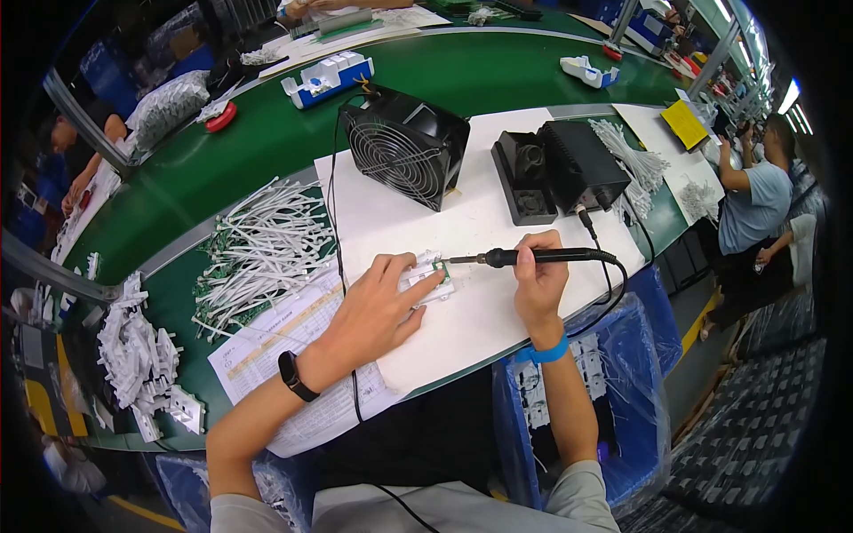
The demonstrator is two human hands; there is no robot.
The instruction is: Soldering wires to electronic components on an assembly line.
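My right hand grips a black soldering iron like a pen, its tip pointing left onto a small white part with a green circuit board. My left hand lies flat on the white mat, fingers pressing that part down. A black watch is on my left wrist and a blue band on my right wrist. The iron's cable runs back to a black soldering station.
A black fan stands behind my hands. White cabled parts lie in a heap to the left, with white plastic pieces further left. A paper sheet lies under my left forearm. Blue-lined bin at right. Other people work nearby.
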